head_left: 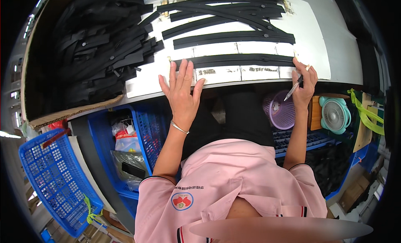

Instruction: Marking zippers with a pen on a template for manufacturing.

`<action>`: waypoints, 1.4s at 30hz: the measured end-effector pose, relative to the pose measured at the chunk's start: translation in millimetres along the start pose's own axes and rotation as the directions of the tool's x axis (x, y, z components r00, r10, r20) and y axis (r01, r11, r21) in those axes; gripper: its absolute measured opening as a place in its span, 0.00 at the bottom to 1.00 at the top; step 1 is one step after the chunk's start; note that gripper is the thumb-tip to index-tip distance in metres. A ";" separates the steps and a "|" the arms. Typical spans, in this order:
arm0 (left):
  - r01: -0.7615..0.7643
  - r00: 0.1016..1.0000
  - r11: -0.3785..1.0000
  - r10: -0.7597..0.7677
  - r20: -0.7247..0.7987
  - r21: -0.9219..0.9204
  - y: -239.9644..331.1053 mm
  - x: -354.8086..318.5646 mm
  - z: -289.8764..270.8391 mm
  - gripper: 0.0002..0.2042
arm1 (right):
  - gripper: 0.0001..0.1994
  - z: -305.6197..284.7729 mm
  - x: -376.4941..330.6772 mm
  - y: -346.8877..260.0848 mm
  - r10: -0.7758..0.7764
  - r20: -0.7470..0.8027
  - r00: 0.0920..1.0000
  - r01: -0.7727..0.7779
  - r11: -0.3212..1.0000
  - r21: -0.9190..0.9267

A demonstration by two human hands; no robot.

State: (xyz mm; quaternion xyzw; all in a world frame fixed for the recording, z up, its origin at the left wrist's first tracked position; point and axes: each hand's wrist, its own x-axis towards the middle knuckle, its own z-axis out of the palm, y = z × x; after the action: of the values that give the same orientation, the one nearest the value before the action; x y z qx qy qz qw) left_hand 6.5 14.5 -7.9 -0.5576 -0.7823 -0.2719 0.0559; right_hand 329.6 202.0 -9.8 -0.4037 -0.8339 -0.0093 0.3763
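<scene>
Left hand [180,90] flat, fingers spread, palm down on white bench [317,46] edge, fingertips touching left end of nearest black rubber strip [234,59]. Right hand [304,85] closed around a pen [295,87] (tip pointing down-left), fingers resting on strip's right end. More black strips [232,36] laid out beyond, parallel-ish. Cardboard box [71,111] heaped with black strips at left. Below bench: blue crates [54,176], purple basket [279,111], small teal fan [335,114].

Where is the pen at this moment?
In the head view, the pen is in the right hand, at the table's near edge, beside the nearest black strip's right end.
</scene>
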 end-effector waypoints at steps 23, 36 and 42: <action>0.019 0.990 0.994 -0.033 -0.140 -0.104 -2.1 -0.3 3.7 0.25 | 0.15 107.5 73.8 -205.7 0.085 0.422 0.903 -0.380 0.618 0.688; -0.008 0.984 0.998 -0.004 -0.179 -0.063 -4.9 -1.2 7.5 0.25 | 0.12 106.6 71.0 -206.0 0.084 0.432 0.898 -0.372 0.670 0.643; -0.004 0.984 0.999 -0.005 -0.180 -0.045 -3.7 -0.3 8.9 0.24 | 0.12 104.9 69.1 -199.8 0.028 0.537 0.843 -0.465 0.537 0.703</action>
State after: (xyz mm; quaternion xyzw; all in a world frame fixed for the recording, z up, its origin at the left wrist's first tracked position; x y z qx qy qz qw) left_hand 5.1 17.7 -16.9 -0.5316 -0.7678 -0.3390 0.1137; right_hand 101.6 146.9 16.5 -0.2922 -0.7386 0.5256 0.3047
